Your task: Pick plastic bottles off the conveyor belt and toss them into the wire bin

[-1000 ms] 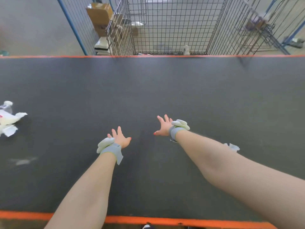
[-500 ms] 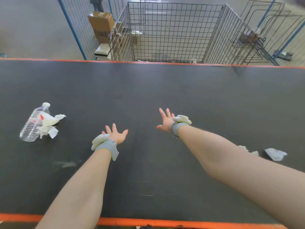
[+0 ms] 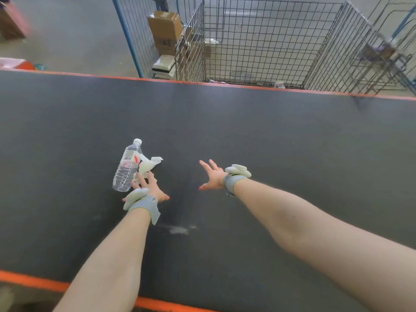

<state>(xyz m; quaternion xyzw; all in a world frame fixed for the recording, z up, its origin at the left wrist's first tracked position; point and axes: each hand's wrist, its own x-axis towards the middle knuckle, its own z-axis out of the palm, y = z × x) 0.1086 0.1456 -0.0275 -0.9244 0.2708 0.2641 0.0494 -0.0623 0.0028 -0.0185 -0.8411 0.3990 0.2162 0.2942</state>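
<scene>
A clear plastic bottle with a white cap lies on the dark conveyor belt, cap pointing away from me. White crumpled paper scraps lie against its right side. My left hand hovers at the bottle's near right end, fingers spread, its fingertips over the scraps; no grip shows. My right hand is spread open over bare belt to the right, holding nothing. The wire bin stands beyond the belt's far edge, with a small bottle showing at its bottom.
Orange strips edge the belt at the far side and the near side. Cardboard boxes and a blue-framed mesh fence stand left of the bin. More wire racks stand at the right. A pale smear marks the belt.
The bottle and its paper scraps have travelled rightward along the belt, up to my left hand. Both hands stay spread open. The scraps at the right have gone from view.
</scene>
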